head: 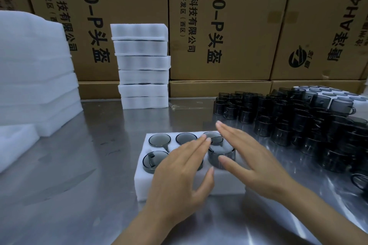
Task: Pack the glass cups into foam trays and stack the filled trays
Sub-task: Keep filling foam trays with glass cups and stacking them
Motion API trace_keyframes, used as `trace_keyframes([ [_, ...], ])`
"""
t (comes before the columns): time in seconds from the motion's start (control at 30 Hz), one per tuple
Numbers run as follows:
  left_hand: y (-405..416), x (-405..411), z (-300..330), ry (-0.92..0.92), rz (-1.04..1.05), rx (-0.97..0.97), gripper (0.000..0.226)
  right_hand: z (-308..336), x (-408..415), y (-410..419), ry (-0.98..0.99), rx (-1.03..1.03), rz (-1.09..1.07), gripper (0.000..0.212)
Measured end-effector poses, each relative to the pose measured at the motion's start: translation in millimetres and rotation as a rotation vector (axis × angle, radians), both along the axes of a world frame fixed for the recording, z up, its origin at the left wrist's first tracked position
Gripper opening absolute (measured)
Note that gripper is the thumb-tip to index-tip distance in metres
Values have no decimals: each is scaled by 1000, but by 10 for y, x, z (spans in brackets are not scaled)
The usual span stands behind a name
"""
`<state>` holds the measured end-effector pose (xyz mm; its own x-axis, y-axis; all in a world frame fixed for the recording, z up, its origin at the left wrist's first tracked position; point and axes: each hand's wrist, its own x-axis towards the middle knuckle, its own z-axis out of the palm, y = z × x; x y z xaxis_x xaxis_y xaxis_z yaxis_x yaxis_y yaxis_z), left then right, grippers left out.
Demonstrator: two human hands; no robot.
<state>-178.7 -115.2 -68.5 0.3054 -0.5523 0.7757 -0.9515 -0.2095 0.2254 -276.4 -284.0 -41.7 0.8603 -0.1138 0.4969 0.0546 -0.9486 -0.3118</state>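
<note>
A foam tray (139,183) lies on the steel surface (79,165), smoky glass cups (159,139) seated in its holes. Both hands hover flat over it: the left hand (179,173) with fingers straight and spread, gripping nothing, and the right hand (249,157) likewise, above a cup (221,154) at the tray's right end that stands proud of the foam. Loose cups (288,121) crowd the surface to the right. 6 filled trays (142,65) stand stacked behind, before cardboard boxes (229,26). More foam (35,69) is piled at left.
</note>
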Motion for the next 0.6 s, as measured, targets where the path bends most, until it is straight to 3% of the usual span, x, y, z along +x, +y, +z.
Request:
trace_keyframes([
  [0.17,-14,4,-12,-68,68,146,49,-43,-29,-51,76,-44,-46,57],
  [0.4,-101,-7,-24,-128,92,71,36,-190,-34,-55,198,-203,-88,62],
  [0.6,-38,-51,-117,-174,139,184,46,-330,-54,13,100,-62,-69,68],
])
